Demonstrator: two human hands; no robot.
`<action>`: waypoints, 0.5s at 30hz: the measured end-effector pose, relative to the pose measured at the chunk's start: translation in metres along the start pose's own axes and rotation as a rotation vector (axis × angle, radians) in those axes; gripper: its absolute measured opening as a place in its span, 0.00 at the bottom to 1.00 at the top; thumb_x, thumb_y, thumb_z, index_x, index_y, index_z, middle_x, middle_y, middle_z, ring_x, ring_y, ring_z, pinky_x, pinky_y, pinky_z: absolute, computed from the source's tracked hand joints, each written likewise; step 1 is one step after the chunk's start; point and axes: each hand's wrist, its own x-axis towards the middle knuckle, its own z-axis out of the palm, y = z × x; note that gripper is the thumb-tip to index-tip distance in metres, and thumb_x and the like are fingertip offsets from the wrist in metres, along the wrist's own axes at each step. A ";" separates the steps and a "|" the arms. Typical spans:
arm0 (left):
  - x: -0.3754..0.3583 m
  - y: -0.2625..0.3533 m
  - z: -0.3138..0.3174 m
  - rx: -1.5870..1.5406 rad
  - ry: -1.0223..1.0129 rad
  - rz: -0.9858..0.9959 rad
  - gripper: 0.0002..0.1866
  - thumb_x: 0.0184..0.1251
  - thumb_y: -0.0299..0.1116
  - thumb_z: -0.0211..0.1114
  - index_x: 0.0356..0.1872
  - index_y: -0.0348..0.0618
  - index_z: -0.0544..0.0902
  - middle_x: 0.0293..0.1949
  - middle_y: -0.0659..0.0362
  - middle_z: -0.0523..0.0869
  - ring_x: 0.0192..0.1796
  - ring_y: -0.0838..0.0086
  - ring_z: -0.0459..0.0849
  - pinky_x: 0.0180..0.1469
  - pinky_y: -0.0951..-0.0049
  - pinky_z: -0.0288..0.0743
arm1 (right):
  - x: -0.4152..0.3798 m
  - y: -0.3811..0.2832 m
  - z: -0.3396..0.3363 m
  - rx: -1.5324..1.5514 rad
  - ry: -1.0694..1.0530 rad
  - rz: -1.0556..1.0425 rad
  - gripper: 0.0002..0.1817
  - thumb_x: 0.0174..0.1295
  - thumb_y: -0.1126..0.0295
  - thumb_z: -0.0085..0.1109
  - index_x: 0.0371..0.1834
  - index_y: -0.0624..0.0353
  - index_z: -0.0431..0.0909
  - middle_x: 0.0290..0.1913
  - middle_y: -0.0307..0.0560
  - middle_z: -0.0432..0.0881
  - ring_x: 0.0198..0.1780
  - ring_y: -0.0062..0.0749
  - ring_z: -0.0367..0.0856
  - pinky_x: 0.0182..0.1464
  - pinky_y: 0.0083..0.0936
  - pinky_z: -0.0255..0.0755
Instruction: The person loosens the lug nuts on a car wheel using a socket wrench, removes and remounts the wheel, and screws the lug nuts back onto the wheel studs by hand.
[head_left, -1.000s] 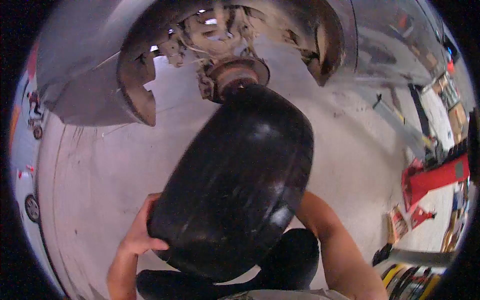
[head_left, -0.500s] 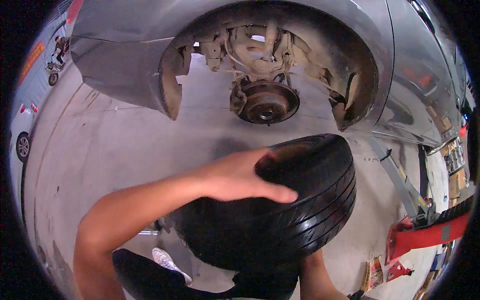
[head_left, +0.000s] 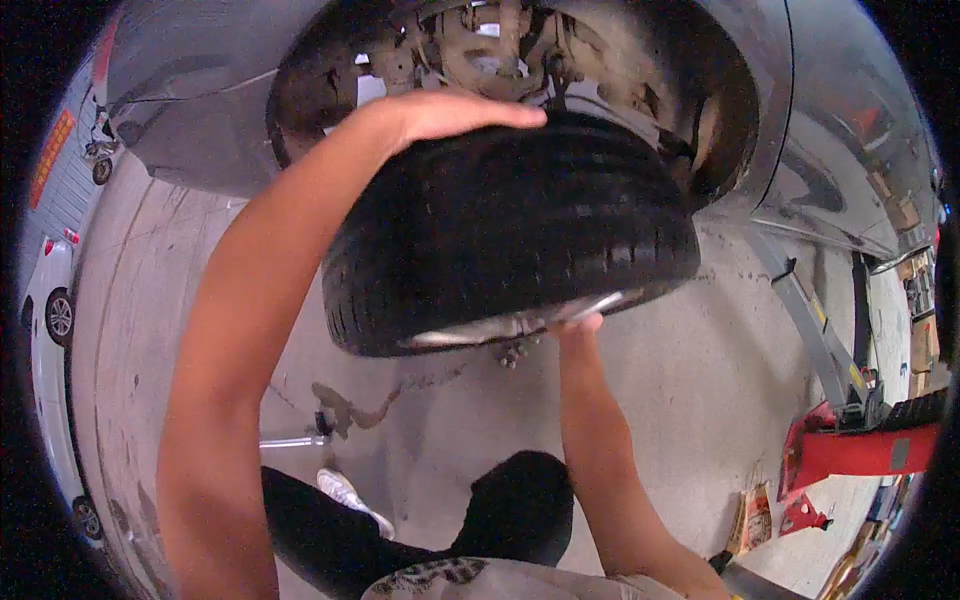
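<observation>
Between my arms a car wheel with a black tyre [head_left: 510, 225] is raised off the floor, in front of a grey car's wheel arch [head_left: 725, 110]. Its silver rim [head_left: 480, 330] faces down toward me. My left hand [head_left: 455, 112] lies over the top of the tyre, fingers stretched along the far edge. From below, my right hand [head_left: 577, 326] grips the rim near its middle, fingers partly hidden inside. Behind the tyre, suspension parts [head_left: 490, 60] show in the arch; the brake disc is hidden. Whether the wheel touches the hub cannot be seen.
Several small dark pieces [head_left: 512, 352] lie on the floor below the wheel. A metal bar tool [head_left: 295, 441] lies near my shoe [head_left: 355, 500]. On the right stand a grey lift arm [head_left: 815, 320] and its red base [head_left: 860, 455]. A white car [head_left: 50, 330] is far left.
The wheel has moved up and forward to the arch and tilted, so its rim now shows. My left hand has shifted to the tyre's top; my right hand has come into view at the rim.
</observation>
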 end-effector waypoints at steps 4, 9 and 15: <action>0.016 -0.005 -0.024 0.079 0.129 -0.094 0.54 0.52 0.78 0.67 0.69 0.42 0.80 0.72 0.48 0.77 0.72 0.59 0.75 0.75 0.64 0.64 | 0.000 0.007 0.043 0.102 0.142 -0.019 0.34 0.76 0.47 0.22 0.78 0.46 0.66 0.75 0.46 0.72 0.73 0.54 0.71 0.71 0.62 0.67; 0.051 -0.038 -0.035 0.211 0.277 -0.002 0.47 0.55 0.74 0.69 0.59 0.38 0.85 0.61 0.46 0.86 0.64 0.57 0.83 0.68 0.61 0.73 | 0.013 0.005 0.042 0.147 0.173 0.003 0.34 0.77 0.47 0.21 0.77 0.46 0.67 0.74 0.45 0.73 0.72 0.54 0.72 0.71 0.61 0.68; -0.146 -0.030 0.146 -0.025 1.083 0.291 0.11 0.71 0.30 0.69 0.31 0.38 0.78 0.28 0.59 0.81 0.32 0.74 0.78 0.40 0.73 0.74 | 0.015 -0.004 0.042 0.111 0.340 0.055 0.31 0.78 0.48 0.29 0.74 0.49 0.70 0.70 0.44 0.77 0.67 0.50 0.77 0.68 0.59 0.73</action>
